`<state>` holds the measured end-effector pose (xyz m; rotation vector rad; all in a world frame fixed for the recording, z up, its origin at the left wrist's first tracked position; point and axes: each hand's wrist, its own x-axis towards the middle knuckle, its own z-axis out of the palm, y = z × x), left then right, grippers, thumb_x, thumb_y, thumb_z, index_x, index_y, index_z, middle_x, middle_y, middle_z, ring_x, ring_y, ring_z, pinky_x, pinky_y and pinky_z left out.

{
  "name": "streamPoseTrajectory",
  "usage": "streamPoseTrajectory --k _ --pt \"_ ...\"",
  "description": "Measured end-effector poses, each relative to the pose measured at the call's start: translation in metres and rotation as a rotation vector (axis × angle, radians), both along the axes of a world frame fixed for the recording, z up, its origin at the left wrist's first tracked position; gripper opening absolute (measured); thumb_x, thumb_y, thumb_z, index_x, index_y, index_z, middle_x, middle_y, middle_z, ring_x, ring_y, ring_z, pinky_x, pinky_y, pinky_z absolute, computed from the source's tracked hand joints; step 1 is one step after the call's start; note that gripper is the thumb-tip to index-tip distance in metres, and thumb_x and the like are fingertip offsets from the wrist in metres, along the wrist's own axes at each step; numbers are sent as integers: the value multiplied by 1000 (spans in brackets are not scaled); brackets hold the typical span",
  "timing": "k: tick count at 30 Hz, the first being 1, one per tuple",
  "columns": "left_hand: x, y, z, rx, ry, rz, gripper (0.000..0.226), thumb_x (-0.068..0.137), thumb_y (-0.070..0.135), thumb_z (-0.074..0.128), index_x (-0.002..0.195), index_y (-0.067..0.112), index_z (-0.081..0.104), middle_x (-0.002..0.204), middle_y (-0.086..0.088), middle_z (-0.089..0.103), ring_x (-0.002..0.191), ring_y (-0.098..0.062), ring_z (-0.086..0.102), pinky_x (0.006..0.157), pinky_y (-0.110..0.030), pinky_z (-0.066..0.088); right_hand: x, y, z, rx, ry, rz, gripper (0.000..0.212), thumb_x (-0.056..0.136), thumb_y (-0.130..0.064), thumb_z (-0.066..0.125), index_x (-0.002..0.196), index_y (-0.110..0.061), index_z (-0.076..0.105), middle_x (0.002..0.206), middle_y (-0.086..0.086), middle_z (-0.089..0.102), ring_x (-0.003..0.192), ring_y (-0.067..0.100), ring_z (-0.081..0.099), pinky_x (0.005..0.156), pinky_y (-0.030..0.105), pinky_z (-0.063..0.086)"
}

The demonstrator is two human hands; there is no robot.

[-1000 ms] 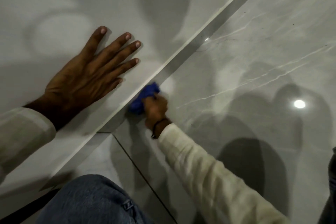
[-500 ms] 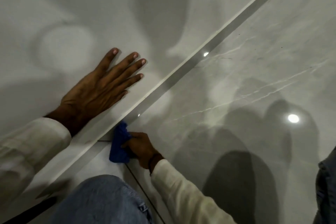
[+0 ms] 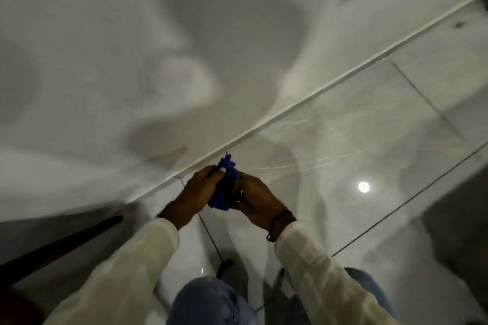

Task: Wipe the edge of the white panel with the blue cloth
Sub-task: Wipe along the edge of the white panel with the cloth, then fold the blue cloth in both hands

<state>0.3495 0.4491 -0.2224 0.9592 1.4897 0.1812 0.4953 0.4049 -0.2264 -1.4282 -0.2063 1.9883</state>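
The blue cloth (image 3: 225, 187) is bunched up between both hands, lifted a little off the floor in front of the panel's lower edge. My left hand (image 3: 196, 194) grips its left side and my right hand (image 3: 257, 199) grips its right side. The white panel (image 3: 118, 60) fills the upper left of the view. Its edge (image 3: 303, 103) runs diagonally from lower left to upper right, just beyond the cloth. The view is blurred by motion.
Glossy grey marble floor tiles (image 3: 356, 140) with dark grout lines lie to the right, reflecting a ceiling light (image 3: 363, 187). My knees in blue jeans (image 3: 211, 303) are at the bottom. A dark strip (image 3: 60, 245) runs along the lower left.
My left hand has left the panel face and joined the right hand on the cloth. The cloth has come off the panel edge. The camera has pulled back and tilted.
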Motion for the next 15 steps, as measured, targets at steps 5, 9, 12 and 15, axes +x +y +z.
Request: streamPoseTrajectory --k 5,9,12,15 --pt "-32 -40 170 -72 -140 409 14 102 22 62 102 32 73 107 -6 82 107 -34 72 84 -38 62 -25 -5 175 168 -83 351 44 91 6 59 132 -8 63 122 19 72 109 34 72 88 37 62" --pt "-81 -77 275 -86 -364 652 43 107 27 53 143 6 63 148 -25 65 113 -28 71 100 -40 57 -56 1 277 236 -177 546 33 89 2 64 122 -2 68 117 22 73 108 36 72 93 43 61" --pt "-122 -109 328 -6 -351 862 51 107 18 52 153 -4 49 154 -28 57 91 -16 77 85 -29 61 -101 6 332 258 -297 633 24 86 4 56 98 -10 73 97 18 71 85 28 67 75 35 58" --pt "-165 -158 360 101 -221 920 45 105 11 58 147 -4 55 137 -24 69 117 -35 72 103 -52 57 -153 1 359 339 -396 714 17 87 1 53 90 0 69 92 15 64 83 24 58 72 34 49"
